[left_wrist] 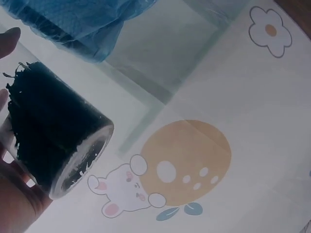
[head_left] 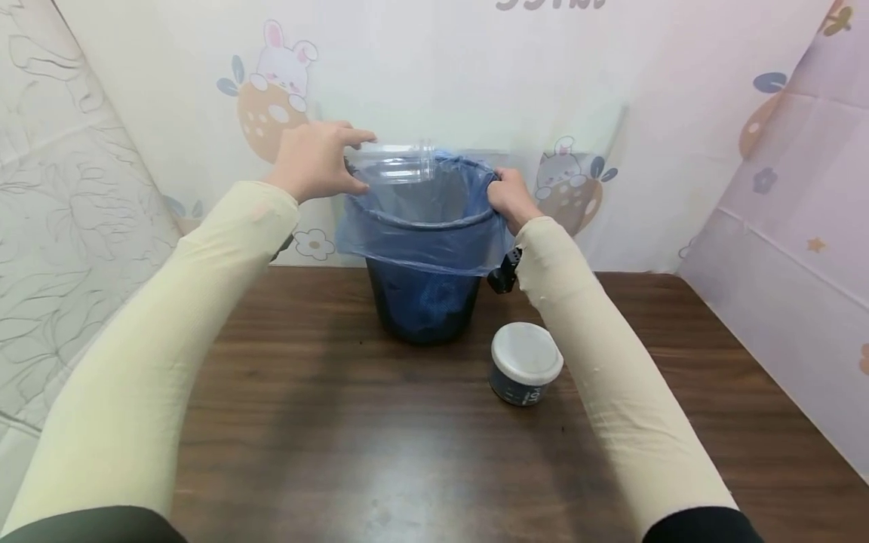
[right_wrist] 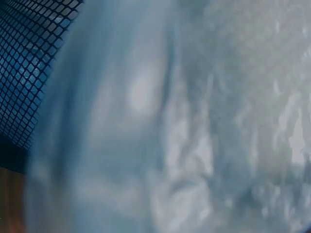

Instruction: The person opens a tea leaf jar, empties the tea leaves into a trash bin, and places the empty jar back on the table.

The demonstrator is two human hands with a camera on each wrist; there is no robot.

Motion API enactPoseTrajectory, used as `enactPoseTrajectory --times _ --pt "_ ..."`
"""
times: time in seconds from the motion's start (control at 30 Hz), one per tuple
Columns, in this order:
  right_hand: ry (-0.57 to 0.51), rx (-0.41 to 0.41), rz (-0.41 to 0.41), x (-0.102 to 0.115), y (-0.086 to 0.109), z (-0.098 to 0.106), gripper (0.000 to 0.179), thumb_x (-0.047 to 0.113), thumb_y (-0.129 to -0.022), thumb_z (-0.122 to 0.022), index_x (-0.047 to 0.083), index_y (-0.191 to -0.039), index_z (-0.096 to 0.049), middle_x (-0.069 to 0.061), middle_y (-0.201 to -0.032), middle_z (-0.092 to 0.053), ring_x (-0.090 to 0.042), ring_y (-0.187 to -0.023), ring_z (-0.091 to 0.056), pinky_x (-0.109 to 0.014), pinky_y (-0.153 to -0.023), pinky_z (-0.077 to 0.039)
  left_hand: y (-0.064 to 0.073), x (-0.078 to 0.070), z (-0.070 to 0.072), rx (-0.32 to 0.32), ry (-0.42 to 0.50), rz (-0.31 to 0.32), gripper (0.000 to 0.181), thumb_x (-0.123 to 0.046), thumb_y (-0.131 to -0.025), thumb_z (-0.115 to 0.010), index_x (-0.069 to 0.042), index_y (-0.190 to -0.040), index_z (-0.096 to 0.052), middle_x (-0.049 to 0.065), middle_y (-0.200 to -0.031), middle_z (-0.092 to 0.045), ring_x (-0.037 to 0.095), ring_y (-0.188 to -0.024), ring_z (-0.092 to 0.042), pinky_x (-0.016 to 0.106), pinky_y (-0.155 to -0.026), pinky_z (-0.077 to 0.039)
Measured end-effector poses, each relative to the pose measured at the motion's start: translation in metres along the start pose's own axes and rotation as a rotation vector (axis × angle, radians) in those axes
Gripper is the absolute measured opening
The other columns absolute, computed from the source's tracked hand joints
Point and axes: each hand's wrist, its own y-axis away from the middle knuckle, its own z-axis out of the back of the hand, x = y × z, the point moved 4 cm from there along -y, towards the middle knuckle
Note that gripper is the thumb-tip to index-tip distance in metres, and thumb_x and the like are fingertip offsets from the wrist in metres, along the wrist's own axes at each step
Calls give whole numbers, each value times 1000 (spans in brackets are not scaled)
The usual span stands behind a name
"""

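My left hand (head_left: 315, 160) grips a clear plastic jar (head_left: 397, 164) between thumb and fingers. It lies on its side over the bin's rim, its mouth toward the right. Dark, ragged shreds fill its base end in the left wrist view, where the jar (left_wrist: 63, 121) is tilted. Below it stands a dark mesh bin (head_left: 424, 320) lined with a blue plastic bag (head_left: 421, 245), which folds down over the outside. The right hand (head_left: 511, 197) holds the bin's right rim through the bag. Blurred bag film (right_wrist: 146, 121) covers most of the right wrist view, hiding that hand.
A small round tub (head_left: 526, 354) with a white lid and dark label stands on the brown wooden table (head_left: 326, 452), in front and right of the bin. Behind the bin hangs a pale printed backdrop (head_left: 421, 75); similar sheets line both sides.
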Motion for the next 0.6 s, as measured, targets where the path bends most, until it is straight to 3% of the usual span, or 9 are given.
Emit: enactPoseTrajectory --times 0.2,0.3,0.33,0.43,0.5,0.6 --pt "14 2 -9 1 1 -1 57 -1 -95 -20 7 -151 -24 -11 -153 -25 -19 -134 -27 -24 -102 -27 2 -1 1 -37 -9 0 68 -31 -72 -77 -24 -136 -53 5 -126 -59 35 -100 -58 55 -74 -43" --pt "19 -6 6 2 3 -1 52 -1 -94 -20 4 -143 -38 -14 -138 -38 -22 -116 -37 -26 -90 -31 3 -2 1 -55 -18 -8 68 -28 -71 -76 -23 -135 -55 5 -124 -60 34 -103 -57 55 -78 -39" --pt "19 -11 13 2 3 -1 47 -2 -94 -21 1 -134 -45 -15 -127 -42 -23 -107 -39 -28 -84 -31 3 -3 1 -57 -23 -9 68 -27 -71 -77 -23 -135 -55 6 -124 -60 35 -104 -56 55 -78 -38" --pt "13 -20 26 3 3 -1 28 -2 -93 -22 -1 -106 -46 -11 -100 -37 -23 -89 -36 -29 -76 -29 2 -4 2 -60 -38 -12 68 -27 -72 -77 -23 -136 -54 7 -125 -60 38 -105 -55 55 -80 -36" --pt "11 -23 26 3 3 -1 24 -3 -93 -22 0 -102 -44 -9 -97 -35 -22 -87 -35 -29 -75 -29 2 -4 3 -55 -47 -11 69 -27 -72 -78 -23 -136 -53 7 -125 -59 40 -104 -55 55 -80 -36" --pt "13 -15 10 3 3 -1 39 -3 -93 -21 0 -121 -49 -13 -113 -43 -23 -97 -39 -28 -80 -32 1 -5 4 -41 -58 -9 70 -27 -73 -78 -23 -138 -52 8 -127 -58 41 -105 -53 56 -82 -34"
